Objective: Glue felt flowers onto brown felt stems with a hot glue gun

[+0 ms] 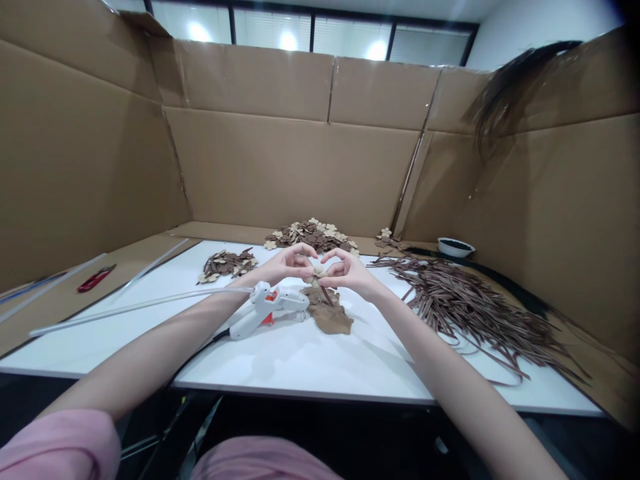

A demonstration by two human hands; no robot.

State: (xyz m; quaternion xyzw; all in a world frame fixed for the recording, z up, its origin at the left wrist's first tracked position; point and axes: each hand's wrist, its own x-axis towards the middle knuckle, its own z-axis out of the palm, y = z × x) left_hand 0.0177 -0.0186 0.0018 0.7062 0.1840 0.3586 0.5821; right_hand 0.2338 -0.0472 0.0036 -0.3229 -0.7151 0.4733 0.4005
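a small tan flower piece is pinched between both hands above the white table.

the left hand and right hand are closed on it, fingertips meeting. a brown leaf shape lies just below, a white glue gun beside it. piles of flower cutouts are seen behind, and brown strips are spread well to the right.

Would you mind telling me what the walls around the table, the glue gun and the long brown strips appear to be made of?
Walls: corrugated cardboard, matte brown, with fold creases and taped seams. Glue gun: apparently moulded plastic, smooth white with an orange trigger. Strips: thin, flat and limp, dull brown; perhaps leather, felt or paper, too small to tell.
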